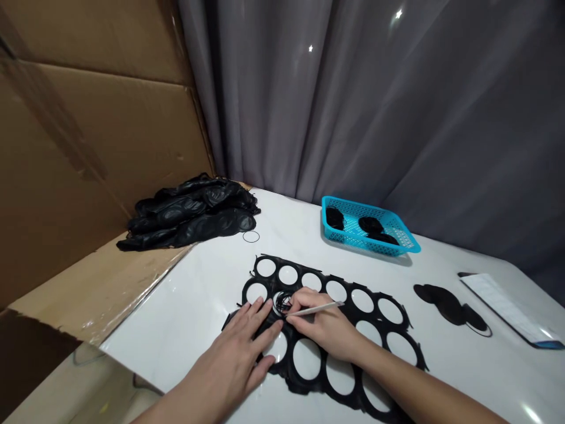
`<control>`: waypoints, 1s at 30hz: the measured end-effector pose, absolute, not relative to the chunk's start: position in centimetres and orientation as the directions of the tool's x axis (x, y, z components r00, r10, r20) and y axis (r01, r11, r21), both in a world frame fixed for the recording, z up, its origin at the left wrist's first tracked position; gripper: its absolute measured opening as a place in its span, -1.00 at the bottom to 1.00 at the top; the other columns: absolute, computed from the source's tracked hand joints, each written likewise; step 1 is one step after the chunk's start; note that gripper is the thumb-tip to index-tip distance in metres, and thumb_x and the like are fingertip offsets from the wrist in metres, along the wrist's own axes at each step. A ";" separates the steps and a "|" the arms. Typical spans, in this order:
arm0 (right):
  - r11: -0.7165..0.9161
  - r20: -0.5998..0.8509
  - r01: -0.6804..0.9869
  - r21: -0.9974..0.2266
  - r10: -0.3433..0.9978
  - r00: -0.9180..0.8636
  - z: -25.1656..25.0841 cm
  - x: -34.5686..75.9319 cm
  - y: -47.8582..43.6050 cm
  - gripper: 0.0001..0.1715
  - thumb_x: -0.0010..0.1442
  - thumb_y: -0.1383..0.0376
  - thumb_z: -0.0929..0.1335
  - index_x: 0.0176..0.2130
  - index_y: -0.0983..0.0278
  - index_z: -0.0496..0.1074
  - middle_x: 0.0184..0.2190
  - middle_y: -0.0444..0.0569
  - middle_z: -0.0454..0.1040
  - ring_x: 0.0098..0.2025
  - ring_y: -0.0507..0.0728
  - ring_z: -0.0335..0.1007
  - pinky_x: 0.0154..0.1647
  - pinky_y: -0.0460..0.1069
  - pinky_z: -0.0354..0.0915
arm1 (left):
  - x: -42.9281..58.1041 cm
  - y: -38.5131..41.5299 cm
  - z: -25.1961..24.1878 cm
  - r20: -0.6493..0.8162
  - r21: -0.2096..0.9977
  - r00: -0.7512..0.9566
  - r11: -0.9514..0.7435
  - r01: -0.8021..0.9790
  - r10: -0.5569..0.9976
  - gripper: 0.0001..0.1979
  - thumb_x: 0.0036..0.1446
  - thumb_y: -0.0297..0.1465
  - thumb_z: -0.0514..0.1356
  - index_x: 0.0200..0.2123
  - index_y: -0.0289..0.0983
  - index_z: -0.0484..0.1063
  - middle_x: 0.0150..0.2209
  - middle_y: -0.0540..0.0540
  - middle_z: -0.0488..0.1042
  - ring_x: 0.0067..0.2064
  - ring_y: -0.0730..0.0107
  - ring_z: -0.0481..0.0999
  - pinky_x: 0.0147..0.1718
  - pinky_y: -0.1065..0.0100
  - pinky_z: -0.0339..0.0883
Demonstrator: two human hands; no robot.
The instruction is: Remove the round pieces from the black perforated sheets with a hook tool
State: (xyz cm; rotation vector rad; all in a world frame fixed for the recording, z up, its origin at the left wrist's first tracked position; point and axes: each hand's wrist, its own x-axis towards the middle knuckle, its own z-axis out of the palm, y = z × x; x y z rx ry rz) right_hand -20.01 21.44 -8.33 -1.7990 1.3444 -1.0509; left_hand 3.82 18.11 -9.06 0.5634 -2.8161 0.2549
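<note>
A black sheet (353, 321) punched with several round holes lies flat on the white table (198, 294). My left hand (241, 353) rests open on the sheet's left part, fingers stretched out and pressing it down. My right hand (324, 327) is closed in a pinch on a thin silver tool (315, 309), held like a pen. The tool's tip touches a tangle of thin black rings (283, 302) in one hole of the sheet.
A blue basket (399, 247) with black round pieces stands at the back. A pile of black sheets (194, 215) lies at the back left beside cardboard walls (88, 147). A thin loose ring (251, 237), black discs (450, 303) and a white packet (507, 306) lie around.
</note>
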 end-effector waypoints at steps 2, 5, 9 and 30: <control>-0.282 0.233 -0.456 -0.844 -0.959 0.162 -8.4 -20.0 21.5 -0.79 0.19 0.48 0.37 -0.44 0.28 0.32 -0.41 -0.14 0.39 -0.25 0.08 0.30 -0.20 -0.02 0.13 | 3.8 18.2 -9.0 0.285 -0.138 -0.893 0.908 -0.397 -0.347 -0.38 0.27 -0.35 0.20 0.36 -0.23 0.18 0.37 -0.23 0.12 0.35 -0.01 0.19 0.13 -0.03 0.37; -0.380 0.302 -0.515 -0.768 -0.925 0.233 -9.3 -19.7 21.9 -0.79 0.24 0.45 0.35 -0.41 0.27 0.28 -0.41 -0.14 0.38 -0.24 0.09 0.30 -0.14 0.01 0.13 | 3.8 18.3 -8.8 0.288 -0.149 -0.897 0.909 -0.388 -0.336 -0.40 0.26 -0.34 0.20 0.34 -0.24 0.20 0.36 -0.25 0.13 0.34 -0.02 0.21 0.11 -0.03 0.38; -0.595 0.476 -0.626 -0.504 -0.796 0.373 -11.5 -19.0 22.4 -0.88 0.31 0.42 0.28 -0.30 0.26 0.28 -0.24 -0.02 0.45 -0.13 0.15 0.32 -0.01 0.09 0.11 | 3.8 18.3 -8.8 0.293 -0.127 -0.893 0.912 -0.389 -0.340 -0.41 0.26 -0.38 0.18 0.34 -0.25 0.21 0.37 -0.25 0.12 0.35 0.00 0.18 0.14 -0.02 0.35; -0.310 0.228 -0.434 -0.846 -0.946 0.230 -7.7 -16.7 17.4 -0.82 0.16 0.43 0.40 -0.45 0.27 0.36 -0.42 -0.17 0.41 -0.27 0.06 0.32 -0.23 -0.06 0.16 | 6.1 18.1 -8.5 0.451 -0.153 -0.824 0.880 -0.450 -0.343 -0.63 0.41 -0.33 0.01 0.10 -0.44 0.41 0.07 -0.29 0.48 0.10 0.02 0.50 0.00 0.04 0.48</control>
